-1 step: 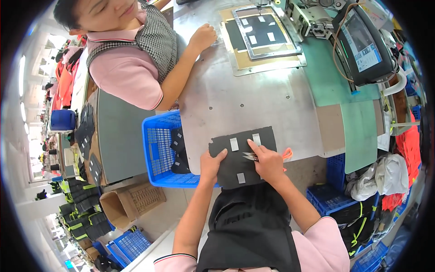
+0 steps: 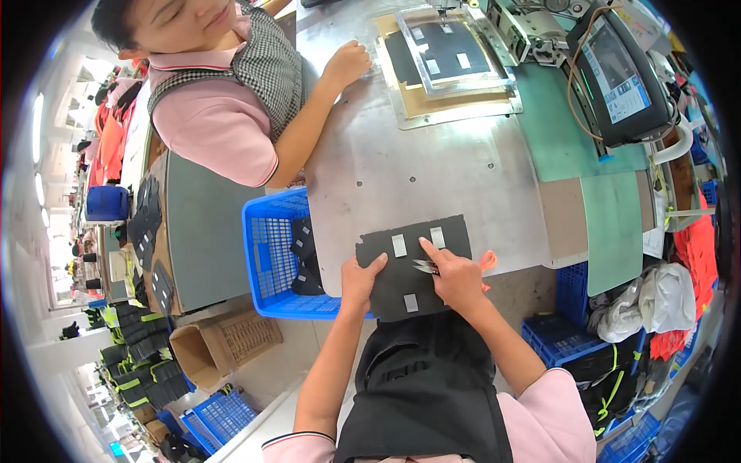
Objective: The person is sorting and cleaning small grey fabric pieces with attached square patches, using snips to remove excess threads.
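Note:
A flat dark grey fabric panel (image 2: 401, 279) with light rectangular patches lies level in front of me, at the near edge of the metal worktable (image 2: 432, 162). My left hand (image 2: 361, 284) grips its left edge, thumb on top and fingers hidden beneath. My right hand (image 2: 457, 282) is closed around small thread snips (image 2: 424, 267), their pointed blades lying over the middle of the panel. Its index finger stretches out onto the panel, between the two upper patches. An orange-red loop (image 2: 489, 260) sticks out beside that hand.
A blue basket (image 2: 270, 258) holding dark patched pieces stands left of my hands. Beyond the table, a clamp frame (image 2: 463, 87) holds another dark panel under a sewing machine, beside a screen (image 2: 615, 73). At left, a co-worker's closed hand (image 2: 349, 63) rests on the table.
The clamp frame at the sewing machine has shifted slightly and looks blurred. My right index fingertip has moved a touch to the left; the panel and my left hand stay put.

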The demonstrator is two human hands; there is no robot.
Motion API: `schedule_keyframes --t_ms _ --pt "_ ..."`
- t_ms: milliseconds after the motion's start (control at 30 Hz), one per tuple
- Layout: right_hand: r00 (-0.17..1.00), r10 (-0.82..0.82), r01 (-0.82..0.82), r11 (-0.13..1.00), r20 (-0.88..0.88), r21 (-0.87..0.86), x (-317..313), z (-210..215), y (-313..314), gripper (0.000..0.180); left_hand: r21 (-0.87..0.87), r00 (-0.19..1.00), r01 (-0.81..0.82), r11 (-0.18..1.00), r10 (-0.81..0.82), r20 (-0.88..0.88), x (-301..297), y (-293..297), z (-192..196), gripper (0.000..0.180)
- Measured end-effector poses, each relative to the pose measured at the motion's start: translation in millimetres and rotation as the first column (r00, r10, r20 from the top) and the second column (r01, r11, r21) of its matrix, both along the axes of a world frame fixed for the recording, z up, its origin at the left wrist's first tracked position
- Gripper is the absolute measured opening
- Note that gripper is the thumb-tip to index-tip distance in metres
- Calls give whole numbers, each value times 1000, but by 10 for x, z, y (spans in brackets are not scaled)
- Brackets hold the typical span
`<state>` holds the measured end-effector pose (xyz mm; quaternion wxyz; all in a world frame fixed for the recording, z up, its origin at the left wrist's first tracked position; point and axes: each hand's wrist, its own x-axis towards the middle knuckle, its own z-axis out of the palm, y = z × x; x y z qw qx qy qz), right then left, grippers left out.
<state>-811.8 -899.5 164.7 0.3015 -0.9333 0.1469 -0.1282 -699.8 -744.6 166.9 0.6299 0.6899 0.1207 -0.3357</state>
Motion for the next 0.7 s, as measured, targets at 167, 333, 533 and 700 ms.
schedule_keyframes --t_ms 167,333,533,700 --pt "995 100 -99 995 -16 31 124 120 109 58 -37 1000 5 999 -4 25 -15 -22 36 26" --pt "964 165 -176 984 -209 -36 225 72 70 56 -32 1000 -2 999 3 12 -6 -27 23 26" --pt "962 162 -178 982 -220 -57 218 45 83 56 -33 1000 3 999 -2 25 -4 -48 60 26" --pt "966 168 -184 981 -197 -66 194 6 95 54 -9 999 2 1000 -2 44 -24 -37 62 27"
